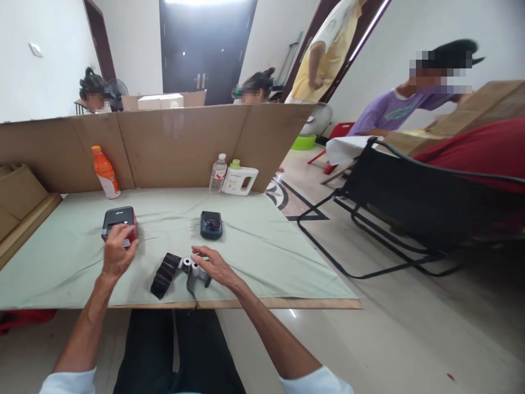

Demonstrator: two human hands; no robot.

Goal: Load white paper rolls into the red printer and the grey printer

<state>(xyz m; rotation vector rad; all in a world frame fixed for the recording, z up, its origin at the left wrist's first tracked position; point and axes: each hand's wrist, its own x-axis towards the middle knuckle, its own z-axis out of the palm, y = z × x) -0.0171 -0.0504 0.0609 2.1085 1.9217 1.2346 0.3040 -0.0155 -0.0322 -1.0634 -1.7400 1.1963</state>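
Note:
On the green cloth at the left stands a black and red device (118, 215) that looks like a small label printer. My left hand (117, 250) reaches over its front, fingers apart and their tips at the device; whether they press on it is unclear. My right hand (216, 266) is open, fingers stretched over small white paper rolls (187, 262) near the table's front edge. Beside the rolls lies a crumpled black wrapper (165, 275), with a dark strap (191, 284) hanging toward the edge. A smaller dark device (211, 225) sits farther back, untouched.
A cardboard screen (176, 148) borders the table's back. Before it stand an orange bottle (105, 172), a clear water bottle (218, 174) and a white jug (241, 179). Folded cardboard (20, 202) is at the left, a black folding chair (410, 202) at the right. Other people are beyond.

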